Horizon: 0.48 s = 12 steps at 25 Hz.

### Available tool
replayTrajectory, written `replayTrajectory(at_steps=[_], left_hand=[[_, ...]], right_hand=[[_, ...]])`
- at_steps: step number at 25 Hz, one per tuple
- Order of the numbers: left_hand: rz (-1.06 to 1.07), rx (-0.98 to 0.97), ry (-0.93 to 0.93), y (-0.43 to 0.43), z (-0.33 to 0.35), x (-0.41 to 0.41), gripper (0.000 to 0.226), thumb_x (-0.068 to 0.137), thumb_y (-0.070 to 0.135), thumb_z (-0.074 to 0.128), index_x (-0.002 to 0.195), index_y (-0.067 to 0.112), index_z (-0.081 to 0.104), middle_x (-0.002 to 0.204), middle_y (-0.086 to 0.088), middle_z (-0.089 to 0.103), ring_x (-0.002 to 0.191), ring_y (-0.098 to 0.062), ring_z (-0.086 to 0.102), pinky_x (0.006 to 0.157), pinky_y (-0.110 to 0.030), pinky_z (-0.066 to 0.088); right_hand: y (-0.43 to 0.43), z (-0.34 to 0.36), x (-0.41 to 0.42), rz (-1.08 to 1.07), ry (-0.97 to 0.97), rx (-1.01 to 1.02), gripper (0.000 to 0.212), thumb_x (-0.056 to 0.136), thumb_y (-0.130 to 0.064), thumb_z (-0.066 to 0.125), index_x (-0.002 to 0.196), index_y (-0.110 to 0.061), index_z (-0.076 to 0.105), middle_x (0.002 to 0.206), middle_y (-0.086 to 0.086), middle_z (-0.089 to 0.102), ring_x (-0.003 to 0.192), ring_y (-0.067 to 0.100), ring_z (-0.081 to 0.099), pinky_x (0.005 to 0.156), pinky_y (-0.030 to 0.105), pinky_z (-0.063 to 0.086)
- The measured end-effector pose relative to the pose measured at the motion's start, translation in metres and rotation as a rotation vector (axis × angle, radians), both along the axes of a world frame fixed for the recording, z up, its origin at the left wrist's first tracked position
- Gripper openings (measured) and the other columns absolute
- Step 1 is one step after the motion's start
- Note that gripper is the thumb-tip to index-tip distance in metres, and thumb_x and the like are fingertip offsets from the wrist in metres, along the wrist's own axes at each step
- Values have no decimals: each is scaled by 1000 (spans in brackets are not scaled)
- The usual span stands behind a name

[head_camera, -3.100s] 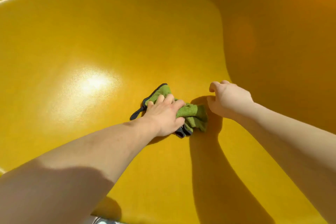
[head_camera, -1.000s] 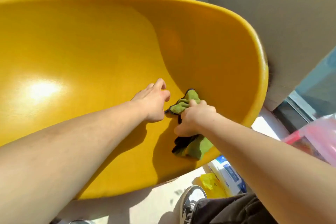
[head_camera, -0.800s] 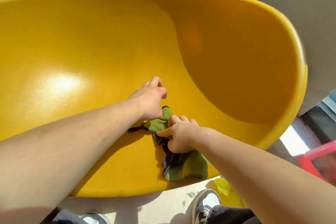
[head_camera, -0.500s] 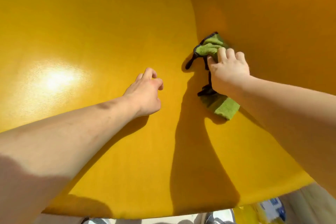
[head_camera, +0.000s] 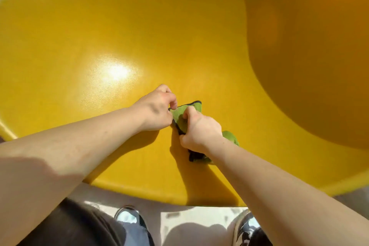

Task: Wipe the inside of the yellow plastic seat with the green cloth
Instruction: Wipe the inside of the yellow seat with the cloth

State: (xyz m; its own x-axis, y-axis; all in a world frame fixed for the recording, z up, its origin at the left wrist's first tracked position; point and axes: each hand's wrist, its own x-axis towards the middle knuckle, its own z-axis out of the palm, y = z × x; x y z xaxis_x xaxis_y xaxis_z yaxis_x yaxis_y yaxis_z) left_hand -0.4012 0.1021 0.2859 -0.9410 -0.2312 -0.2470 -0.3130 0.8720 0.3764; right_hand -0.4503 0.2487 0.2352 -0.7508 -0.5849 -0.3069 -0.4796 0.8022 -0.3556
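Now the right hand (head_camera: 200, 130), which half a second ago pressed the green cloth (head_camera: 180, 118) high at two o'clock, has dragged it down to the yellow plastic seat's (head_camera: 99, 26) floor, where the left hand (head_camera: 157, 109) pinches its corner, probably to refold it.

The cloth (head_camera: 180, 119) lies in the seat (head_camera: 139, 26), between the left hand (head_camera: 156, 110) and right hand (head_camera: 200, 132), trailing behind the right wrist. 2 shoes (head_camera: 129, 216) stand below.
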Motion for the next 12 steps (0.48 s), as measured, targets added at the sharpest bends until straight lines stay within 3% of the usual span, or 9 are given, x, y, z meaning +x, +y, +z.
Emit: replayTrajectory(at_steps=[4, 5, 7, 10, 12], left_hand=[[156, 136, -73, -3, 31, 60, 24, 86, 6, 56, 100, 23, 66, 108, -3, 59, 79, -20, 59, 60, -28, 47], [185, 196, -70, 3, 30, 61, 24, 88, 7, 56, 104, 22, 66, 108, -3, 61, 82, -19, 60, 61, -25, 44], [289, 333, 17, 15, 29, 63, 17, 95, 18, 60, 111, 20, 65, 114, 0, 63, 101, -23, 62, 77, -26, 46], [625, 820, 161, 36, 48, 67, 49, 100, 62, 45, 121, 23, 67, 126, -1, 67, 121, -30, 60, 105, -42, 46], [746, 1265, 150, 34, 61, 62, 75, 91, 80, 36, 105, 18, 76, 118, -21, 73, 114, -41, 67, 103, -50, 50]], right_hand=[[24, 42, 52, 63, -341, 15, 43, 73, -24, 72, 114, -23, 61, 108, 4, 68, 97, 28, 66, 75, 35, 57], [33, 50, 51, 20, -478, -75, 39, 71, -21, 71, 109, -21, 64, 104, 6, 69, 90, 28, 65, 71, 35, 56], [46, 72, 41, -108, -746, -355, 36, 66, -17, 63, 101, -13, 65, 91, 11, 64, 80, 29, 59, 65, 35, 47], [54, 114, 22, -252, -1109, -802, 41, 76, -8, 47, 112, -4, 67, 96, 18, 64, 86, 33, 58, 77, 42, 45], [57, 135, 13, -307, -1257, -997, 42, 83, -4, 37, 104, -4, 74, 96, 19, 71, 83, 32, 65, 83, 42, 50]])
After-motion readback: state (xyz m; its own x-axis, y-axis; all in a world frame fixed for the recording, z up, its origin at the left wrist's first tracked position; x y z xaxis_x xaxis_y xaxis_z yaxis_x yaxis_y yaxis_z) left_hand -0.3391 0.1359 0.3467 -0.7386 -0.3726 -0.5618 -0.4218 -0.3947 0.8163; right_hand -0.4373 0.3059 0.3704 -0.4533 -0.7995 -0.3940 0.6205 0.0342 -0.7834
